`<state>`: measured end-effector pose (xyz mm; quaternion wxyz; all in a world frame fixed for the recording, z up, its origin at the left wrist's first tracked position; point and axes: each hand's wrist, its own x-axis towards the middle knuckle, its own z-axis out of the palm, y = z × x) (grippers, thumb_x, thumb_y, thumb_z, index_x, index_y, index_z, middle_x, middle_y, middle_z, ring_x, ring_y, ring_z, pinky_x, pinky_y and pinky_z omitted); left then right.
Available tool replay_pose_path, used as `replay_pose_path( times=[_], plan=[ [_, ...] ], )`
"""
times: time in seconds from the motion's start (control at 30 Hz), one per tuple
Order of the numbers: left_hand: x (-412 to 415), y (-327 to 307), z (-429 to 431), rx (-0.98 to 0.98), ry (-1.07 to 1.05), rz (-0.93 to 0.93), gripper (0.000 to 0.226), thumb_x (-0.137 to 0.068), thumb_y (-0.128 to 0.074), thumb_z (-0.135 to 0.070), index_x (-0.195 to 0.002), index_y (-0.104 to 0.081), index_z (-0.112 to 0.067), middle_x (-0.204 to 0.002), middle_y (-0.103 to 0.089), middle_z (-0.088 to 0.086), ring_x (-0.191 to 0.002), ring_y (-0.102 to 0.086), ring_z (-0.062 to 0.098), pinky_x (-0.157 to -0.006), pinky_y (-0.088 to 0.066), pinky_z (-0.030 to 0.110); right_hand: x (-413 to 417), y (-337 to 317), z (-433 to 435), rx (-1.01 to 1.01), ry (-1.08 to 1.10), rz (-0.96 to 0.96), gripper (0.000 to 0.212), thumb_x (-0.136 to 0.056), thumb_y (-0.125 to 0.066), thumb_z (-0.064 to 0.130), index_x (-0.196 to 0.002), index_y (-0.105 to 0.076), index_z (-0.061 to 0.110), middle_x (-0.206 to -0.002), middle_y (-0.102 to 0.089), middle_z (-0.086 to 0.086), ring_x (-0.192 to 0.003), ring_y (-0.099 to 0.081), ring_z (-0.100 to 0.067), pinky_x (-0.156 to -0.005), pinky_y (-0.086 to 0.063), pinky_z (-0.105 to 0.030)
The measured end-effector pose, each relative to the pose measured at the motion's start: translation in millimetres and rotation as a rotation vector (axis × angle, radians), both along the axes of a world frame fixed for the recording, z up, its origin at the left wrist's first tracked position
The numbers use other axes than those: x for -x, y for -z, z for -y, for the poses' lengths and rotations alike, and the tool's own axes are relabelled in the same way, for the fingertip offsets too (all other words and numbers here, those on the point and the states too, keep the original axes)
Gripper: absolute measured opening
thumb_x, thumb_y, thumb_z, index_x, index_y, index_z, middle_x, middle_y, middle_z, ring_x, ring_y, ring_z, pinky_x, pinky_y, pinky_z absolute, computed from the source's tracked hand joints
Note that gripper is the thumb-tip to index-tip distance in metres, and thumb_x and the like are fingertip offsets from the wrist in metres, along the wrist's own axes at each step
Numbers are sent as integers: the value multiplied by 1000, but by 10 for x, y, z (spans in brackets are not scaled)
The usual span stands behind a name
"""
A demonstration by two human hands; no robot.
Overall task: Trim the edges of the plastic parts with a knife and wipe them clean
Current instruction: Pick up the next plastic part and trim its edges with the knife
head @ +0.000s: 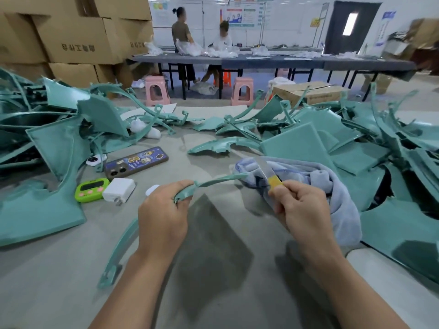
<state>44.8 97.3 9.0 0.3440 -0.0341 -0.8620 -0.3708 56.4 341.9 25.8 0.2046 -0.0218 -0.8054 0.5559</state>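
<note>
— At lower centre of the frame, what do the grips hold?
— Left grip (164, 210) curls round a curved teal plastic part (215, 180). Right grip (301, 205) pinches a knife (264, 168) by its yellow handle, blade up, and a blue towel (332, 184) lies just behind.
— Farther up?
— Grey bench (213, 269), phone (136, 162), heaps of teal parts (351, 160). Cardboard boxes (78, 39) are stacked upper left, contents unseen.

This is a factory workroom. Big heaps of green plastic parts (308, 143) cover the work table (59, 281). Brown cardboard boxes (78, 41) are stacked up high. At a long grey table (261, 62) two people (181, 32) work with clear bags (190, 49). Pink stools (157, 90) stand near it, and posters (240, 16) hang on the wall.
</note>
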Motion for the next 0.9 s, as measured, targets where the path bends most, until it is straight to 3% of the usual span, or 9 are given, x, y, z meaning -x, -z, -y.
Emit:
replay_pose_path(
  times=[0.1, 0.23, 0.37, 0.43, 0.47, 0.57, 0.63, 0.7, 0.9],
  plan=[
    [4, 2, -2, 5, 24, -10, 25, -89, -59, -27, -104, -78, -24, -100, -76, -10, -93, -62, 11, -76, -39, 22, -29, -4, 141, 71, -200, 21, 32, -81, -60, 37, -69, -64, 8, -48, -52, -2, -42, -39, -12, -44, -31, -23],
    [7, -15, 14, -24, 4, -18, 26, -90, -60, -31, -106, -79, -22, -102, -76, -7, -96, -67, 18, -79, -39, 18, 74, 68, -42, -266, 165, 119, 33, -90, -64, 22, -60, -60, 10, -49, -55, -1, -51, -50, -22, -52, -38, -34],
    [-67, -181, -61, -300, 9, -72, 16, -90, -61, -42, -82, -74, -37, -76, -71, -18, -70, -61, 0, -67, -44, 23, 9, 32, -17, 4, 121, -14, 29, -86, -60, 25, -61, -58, 12, -45, -51, 4, -43, -39, -8, -43, -32, -22],
    [-75, -286, -91, -531, 128, -69, 14, -90, -67, -33, -84, -75, -43, -78, -73, -24, -70, -64, -10, -64, -49, 14, -20, 26, 36, 53, 66, -33, 28, -88, -58, 25, -63, -61, 13, -47, -53, 4, -44, -39, -7, -44, -31, -20],
    [-61, -308, -104, -656, 179, 13, 15, -89, -70, -28, -89, -78, -41, -83, -76, -20, -74, -69, -6, -65, -51, 12, -21, 22, 44, 99, 49, -36, 28, -92, -59, 21, -65, -63, 12, -49, -53, 3, -46, -39, -9, -46, -32, -22],
    [7, -201, -145, -863, 203, 534, 14, -89, -75, -27, -94, -77, -14, -90, -79, 4, -82, -74, 21, -69, -55, 31, 3, -1, 30, 289, 12, -35, 28, -99, -57, 9, -73, -64, 1, -55, -51, -5, -54, -39, -17, -53, -31, -32],
    [39, -81, -177, -812, 221, 715, 14, -93, -72, -24, -100, -75, -13, -97, -78, 6, -91, -73, 26, -82, -57, 40, 1, -1, 31, 329, -26, -39, 27, -99, -57, 8, -74, -65, 1, -56, -50, -5, -52, -37, -14, -48, -30, -27],
    [61, -21, -204, -694, 253, 751, 15, -94, -71, -25, -104, -74, -14, -100, -78, 3, -96, -73, 24, -92, -57, 45, 0, 8, 41, 354, -94, -32, 27, -99, -57, 5, -74, -68, 5, -55, -51, -5, -46, -35, -10, -42, -28, -19],
    [-18, 12, -273, -143, -76, 374, 30, -93, -57, -55, -114, -57, -34, -94, -63, -14, -86, -55, 21, -75, -41, 34, 21, 67, 68, 210, -274, -14, 25, -96, -61, 10, -73, -70, 13, -57, -59, -6, -47, -44, -16, -46, -34, -23]
  ],
)
